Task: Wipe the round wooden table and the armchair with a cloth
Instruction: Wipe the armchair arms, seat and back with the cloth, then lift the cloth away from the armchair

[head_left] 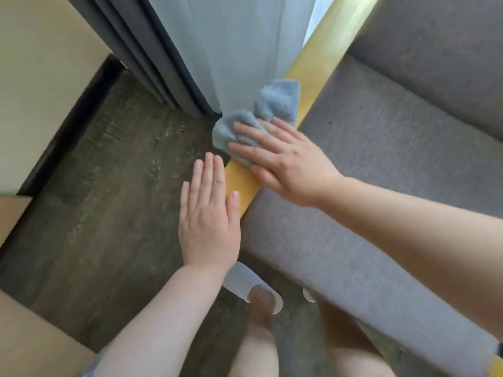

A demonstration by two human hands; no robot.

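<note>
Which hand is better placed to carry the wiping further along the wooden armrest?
The right hand: it already presses the blue cloth flat onto the wooden armrest. The left hand is open and empty beside the armrest's near end.

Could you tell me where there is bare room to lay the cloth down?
The grey seat cushion right of the wooden armrest is bare. The armrest is crowded: the right hand presses the cloth there, left hand alongside.
</note>
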